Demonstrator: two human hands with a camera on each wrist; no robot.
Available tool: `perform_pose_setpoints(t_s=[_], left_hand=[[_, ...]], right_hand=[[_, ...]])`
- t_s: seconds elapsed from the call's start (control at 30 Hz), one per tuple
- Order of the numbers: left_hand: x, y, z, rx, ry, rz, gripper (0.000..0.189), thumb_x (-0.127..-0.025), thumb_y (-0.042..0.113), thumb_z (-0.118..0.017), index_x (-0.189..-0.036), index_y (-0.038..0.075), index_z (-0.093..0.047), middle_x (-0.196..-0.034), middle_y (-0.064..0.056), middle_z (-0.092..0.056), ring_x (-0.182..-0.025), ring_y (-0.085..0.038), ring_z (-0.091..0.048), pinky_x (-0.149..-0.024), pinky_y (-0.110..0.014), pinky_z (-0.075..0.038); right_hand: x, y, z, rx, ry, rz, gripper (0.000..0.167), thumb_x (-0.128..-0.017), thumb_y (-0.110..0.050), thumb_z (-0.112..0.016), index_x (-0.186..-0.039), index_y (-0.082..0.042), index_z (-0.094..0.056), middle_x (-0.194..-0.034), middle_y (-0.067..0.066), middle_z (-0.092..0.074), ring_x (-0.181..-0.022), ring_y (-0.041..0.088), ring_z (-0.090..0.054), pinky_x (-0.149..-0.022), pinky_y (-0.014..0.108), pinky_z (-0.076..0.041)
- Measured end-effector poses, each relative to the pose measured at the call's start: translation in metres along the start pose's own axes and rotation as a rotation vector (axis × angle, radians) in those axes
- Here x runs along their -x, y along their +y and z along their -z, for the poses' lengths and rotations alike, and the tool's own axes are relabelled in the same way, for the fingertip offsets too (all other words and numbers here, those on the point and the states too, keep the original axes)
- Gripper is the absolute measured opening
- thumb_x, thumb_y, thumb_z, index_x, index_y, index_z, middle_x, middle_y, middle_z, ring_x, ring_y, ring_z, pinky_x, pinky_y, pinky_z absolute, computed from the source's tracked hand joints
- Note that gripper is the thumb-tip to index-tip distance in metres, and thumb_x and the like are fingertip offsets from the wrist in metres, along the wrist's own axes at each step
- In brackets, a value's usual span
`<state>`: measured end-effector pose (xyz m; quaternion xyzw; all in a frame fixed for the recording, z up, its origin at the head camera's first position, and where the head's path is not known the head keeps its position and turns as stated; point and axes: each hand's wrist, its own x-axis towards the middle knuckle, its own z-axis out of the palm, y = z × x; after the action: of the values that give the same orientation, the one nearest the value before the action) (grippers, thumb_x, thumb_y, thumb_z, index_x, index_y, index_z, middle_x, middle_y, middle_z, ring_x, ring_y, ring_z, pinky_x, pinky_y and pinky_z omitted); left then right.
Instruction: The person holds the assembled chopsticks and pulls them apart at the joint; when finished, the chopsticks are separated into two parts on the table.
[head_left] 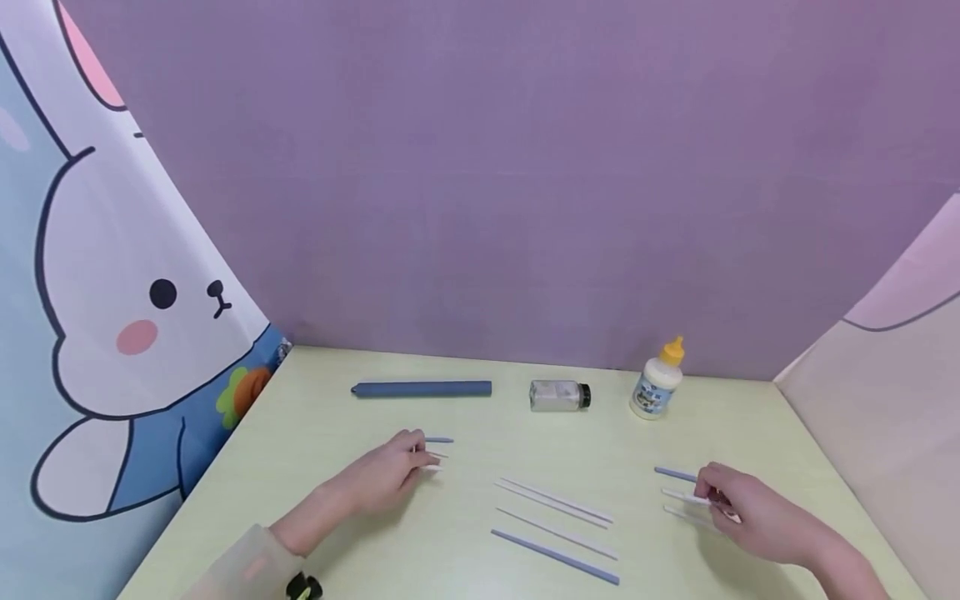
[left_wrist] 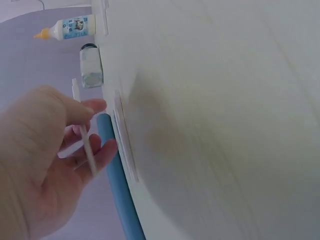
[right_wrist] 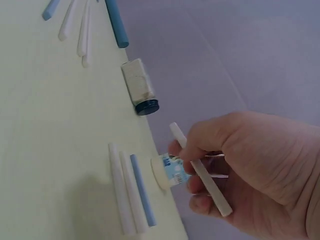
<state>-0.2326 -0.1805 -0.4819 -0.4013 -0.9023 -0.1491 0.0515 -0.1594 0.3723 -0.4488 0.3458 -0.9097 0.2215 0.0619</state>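
My left hand (head_left: 390, 471) pinches a thin white stick (left_wrist: 87, 142) between thumb and fingers, just over the table. Under it lie white sticks (left_wrist: 125, 140), and a blue stick (head_left: 440, 440) pokes out beyond the fingers in the head view. A shorter-looking white stick (right_wrist: 212, 187) is held in my right hand (head_left: 753, 517), slanting across the fingers. Beside that hand two white sticks (right_wrist: 117, 190) and a blue stick (right_wrist: 143, 190) lie side by side. Between the hands, three white sticks (head_left: 558, 534) and a blue stick (head_left: 555, 557) rest slanted on the table.
Along the back of the pale table (head_left: 330, 417) lie a thick blue rod (head_left: 422, 389) and a glass jar (head_left: 553, 396) on its side with a black lid. A white glue bottle (head_left: 655, 387) with a yellow nozzle stands to their right. A purple backdrop (head_left: 480, 192) rises behind.
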Motion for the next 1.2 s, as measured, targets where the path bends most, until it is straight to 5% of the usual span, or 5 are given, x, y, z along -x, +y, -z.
perform_pose_setpoints(t_s=[0.23, 0.53, 0.93, 1.07, 1.2], left_hand=[[-0.004, -0.005, -0.007, -0.021, 0.061, 0.064, 0.016, -0.089, 0.002, -0.080, -0.094, 0.017, -0.079, -0.089, 0.008, -0.074, -0.083, -0.007, -0.059, -0.075, -0.026, -0.057], [-0.009, -0.012, -0.014, -0.046, 0.066, 0.101, 0.015, -0.088, 0.003, -0.082, -0.088, 0.017, -0.079, -0.087, 0.009, -0.075, -0.082, -0.009, -0.061, -0.078, -0.029, -0.059], [-0.019, -0.012, -0.013, 0.003, 0.038, 0.117, 0.014, -0.086, 0.006, -0.080, -0.090, 0.019, -0.078, -0.086, 0.009, -0.071, -0.082, -0.006, -0.061, -0.074, -0.025, -0.057], [-0.034, 0.000, -0.010, 0.040, 0.028, 0.094, 0.009, -0.090, 0.009, -0.080, -0.092, 0.018, -0.078, -0.087, 0.010, -0.072, -0.083, -0.004, -0.063, -0.074, -0.024, -0.056], [-0.056, 0.018, -0.009, 0.079, -0.015, 0.060, 0.006, -0.093, 0.012, -0.079, -0.096, 0.018, -0.079, -0.090, 0.009, -0.073, -0.082, -0.003, -0.061, -0.073, -0.022, -0.054]], right_hand=[[0.007, 0.007, -0.011, -0.101, -0.078, -0.026, 0.032, -0.084, 0.005, -0.082, -0.095, -0.023, -0.069, -0.081, -0.020, -0.058, -0.074, -0.009, -0.048, -0.057, 0.018, -0.042], [0.008, 0.015, -0.027, -0.059, -0.157, -0.091, 0.026, -0.084, -0.001, -0.083, -0.092, -0.023, -0.071, -0.081, -0.024, -0.058, -0.073, -0.011, -0.047, -0.058, 0.018, -0.044], [-0.003, 0.015, -0.033, 0.003, -0.041, -0.137, 0.025, -0.082, -0.003, -0.085, -0.090, -0.023, -0.071, -0.082, -0.023, -0.061, -0.074, -0.011, -0.050, -0.059, 0.020, -0.048], [-0.017, 0.006, -0.035, -0.015, 0.033, -0.073, 0.024, -0.087, 0.000, -0.081, -0.094, -0.022, -0.072, -0.084, -0.020, -0.064, -0.077, -0.011, -0.053, -0.061, 0.020, -0.050], [-0.039, -0.009, -0.041, -0.100, 0.004, -0.028, 0.020, -0.094, -0.001, -0.076, -0.100, -0.020, -0.074, -0.089, -0.013, -0.070, -0.081, -0.009, -0.058, -0.065, 0.020, -0.054]])
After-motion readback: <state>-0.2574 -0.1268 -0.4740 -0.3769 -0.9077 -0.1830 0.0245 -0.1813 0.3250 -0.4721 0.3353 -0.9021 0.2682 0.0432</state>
